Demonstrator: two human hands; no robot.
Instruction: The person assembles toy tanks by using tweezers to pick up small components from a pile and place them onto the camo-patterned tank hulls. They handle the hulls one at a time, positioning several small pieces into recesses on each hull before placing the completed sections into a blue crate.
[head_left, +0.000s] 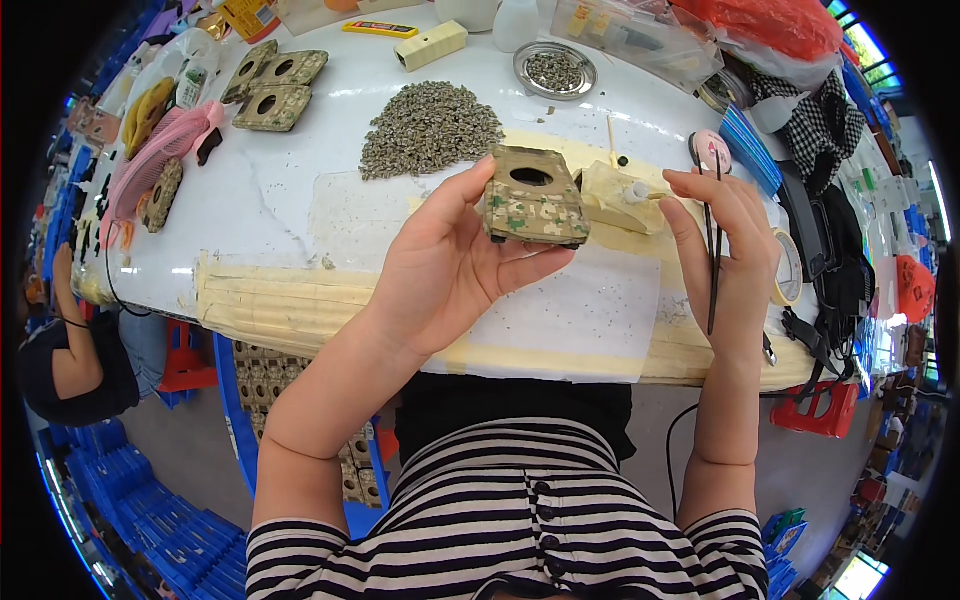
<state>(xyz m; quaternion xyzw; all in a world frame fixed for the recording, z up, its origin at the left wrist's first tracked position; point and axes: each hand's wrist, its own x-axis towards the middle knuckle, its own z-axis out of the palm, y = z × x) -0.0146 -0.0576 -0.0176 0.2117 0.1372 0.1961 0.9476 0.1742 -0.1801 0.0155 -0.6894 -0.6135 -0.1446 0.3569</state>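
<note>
My left hand (pixel 435 260) holds up a camouflage-patterned housing (pixel 538 212) with a round hole, thumb along its left side and fingers beneath it. Across my right hand (pixel 740 250) lies a pair of black tweezers (pixel 714 250), pointing down and tucked among the fingers. The right thumb and index finger come close together at a thin stick-like piece beside a white nozzle (pixel 635 192); whether they pinch it I cannot tell. That nozzle sits on a block wrapped in cream tape (pixel 605 190), just right of the housing.
A heap of small metal parts (pixel 425 130) lies beyond my left hand, and a round metal dish (pixel 555 70) holds more. Several similar camouflage housings (pixel 272 105) rest at the far left. A tape roll (pixel 787 265) and black straps (pixel 850 250) are at the right. Another person's arm (pixel 75 330) shows far left.
</note>
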